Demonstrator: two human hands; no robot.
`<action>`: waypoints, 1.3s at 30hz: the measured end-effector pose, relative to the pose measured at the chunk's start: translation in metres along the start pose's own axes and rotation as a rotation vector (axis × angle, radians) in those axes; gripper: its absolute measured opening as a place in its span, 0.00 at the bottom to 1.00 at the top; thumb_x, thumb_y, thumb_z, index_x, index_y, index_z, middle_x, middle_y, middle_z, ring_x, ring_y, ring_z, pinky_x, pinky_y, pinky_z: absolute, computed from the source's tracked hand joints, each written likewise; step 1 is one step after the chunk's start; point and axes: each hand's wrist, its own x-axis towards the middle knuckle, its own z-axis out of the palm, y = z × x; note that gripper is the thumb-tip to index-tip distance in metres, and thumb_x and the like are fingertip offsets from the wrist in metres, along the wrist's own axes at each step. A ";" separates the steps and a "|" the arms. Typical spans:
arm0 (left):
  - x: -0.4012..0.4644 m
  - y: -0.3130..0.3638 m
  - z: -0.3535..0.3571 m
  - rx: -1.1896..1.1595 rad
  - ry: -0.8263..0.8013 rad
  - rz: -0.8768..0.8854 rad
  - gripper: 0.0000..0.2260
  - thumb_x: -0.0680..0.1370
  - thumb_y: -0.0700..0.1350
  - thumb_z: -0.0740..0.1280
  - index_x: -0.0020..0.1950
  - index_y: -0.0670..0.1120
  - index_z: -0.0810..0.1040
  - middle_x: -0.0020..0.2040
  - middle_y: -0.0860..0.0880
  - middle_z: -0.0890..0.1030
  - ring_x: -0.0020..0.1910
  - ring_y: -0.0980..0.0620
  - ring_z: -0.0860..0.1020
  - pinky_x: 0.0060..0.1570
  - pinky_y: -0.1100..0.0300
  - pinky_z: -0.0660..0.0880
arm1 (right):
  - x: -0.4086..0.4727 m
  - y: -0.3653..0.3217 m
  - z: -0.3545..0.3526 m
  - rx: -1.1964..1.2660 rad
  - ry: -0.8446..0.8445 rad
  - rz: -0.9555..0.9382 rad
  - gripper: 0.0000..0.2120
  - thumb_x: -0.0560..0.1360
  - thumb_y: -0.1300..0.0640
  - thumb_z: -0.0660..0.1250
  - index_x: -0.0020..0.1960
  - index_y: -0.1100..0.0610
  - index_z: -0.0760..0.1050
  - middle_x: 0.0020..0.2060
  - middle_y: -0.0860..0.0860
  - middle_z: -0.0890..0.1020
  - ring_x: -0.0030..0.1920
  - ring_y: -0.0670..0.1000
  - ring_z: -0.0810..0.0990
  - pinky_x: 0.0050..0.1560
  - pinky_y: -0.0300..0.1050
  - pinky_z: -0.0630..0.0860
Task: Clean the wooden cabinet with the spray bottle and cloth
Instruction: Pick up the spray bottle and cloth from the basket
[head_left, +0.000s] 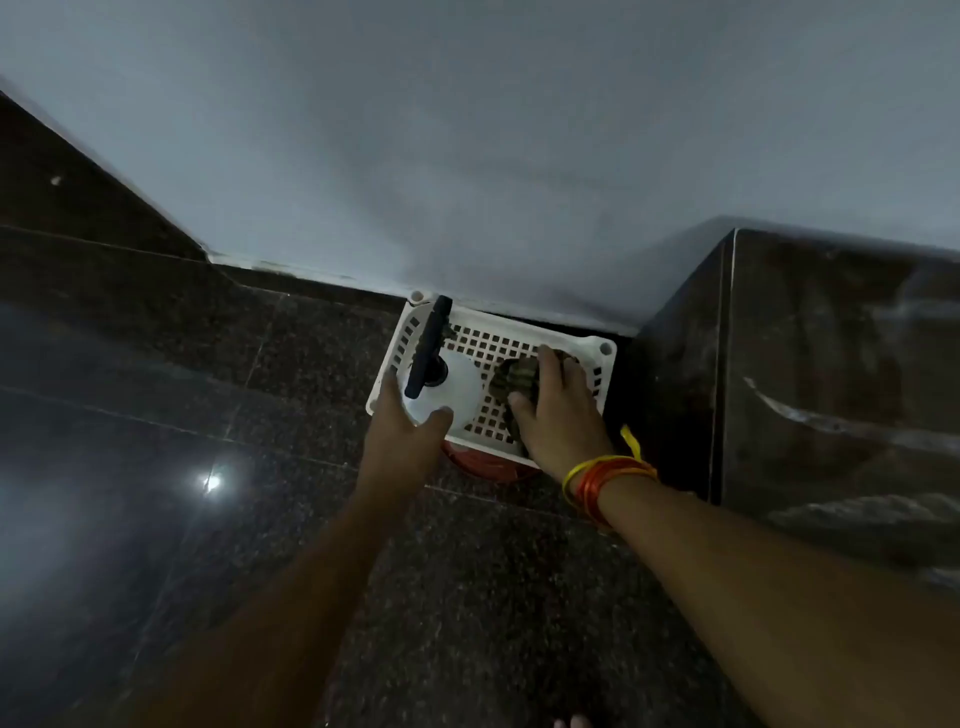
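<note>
A white perforated plastic basket (524, 332) stands on the dark floor against the wall. Inside it at the left is a white spray bottle (454, 387) with a dark trigger head (428, 345). My left hand (402, 434) curves around the bottle's near side, thumb and fingers touching it. At the basket's right lies a dark striped cloth (511, 376). My right hand (558, 415), with red and yellow threads at the wrist, lies on the cloth with fingers closing over it. No wooden cabinet is in view.
A dark stone block (831, 384) rises immediately right of the basket. A pale wall (519, 156) runs behind it. Something orange (488, 465) shows under the basket's near edge. Polished dark granite floor (260, 467) spreads left and toward me.
</note>
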 end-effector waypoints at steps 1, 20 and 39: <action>0.002 0.001 0.000 -0.003 -0.010 0.008 0.27 0.77 0.42 0.67 0.74 0.52 0.63 0.64 0.56 0.74 0.59 0.58 0.74 0.55 0.64 0.73 | 0.003 0.003 0.001 -0.032 -0.012 0.012 0.29 0.80 0.48 0.58 0.76 0.50 0.50 0.74 0.56 0.54 0.73 0.60 0.56 0.70 0.57 0.62; 0.028 0.002 0.007 0.072 0.062 0.181 0.10 0.75 0.44 0.72 0.52 0.54 0.74 0.44 0.62 0.76 0.45 0.65 0.74 0.49 0.63 0.70 | 0.023 0.027 0.023 -0.265 -0.057 -0.085 0.22 0.76 0.62 0.62 0.69 0.54 0.66 0.68 0.59 0.63 0.65 0.64 0.67 0.69 0.55 0.65; -0.051 0.104 0.026 0.007 0.194 0.189 0.16 0.77 0.38 0.65 0.56 0.50 0.62 0.43 0.49 0.75 0.39 0.49 0.77 0.38 0.49 0.76 | -0.038 -0.013 -0.109 0.270 0.284 -0.176 0.16 0.68 0.64 0.68 0.46 0.52 0.63 0.46 0.55 0.70 0.39 0.47 0.65 0.37 0.26 0.63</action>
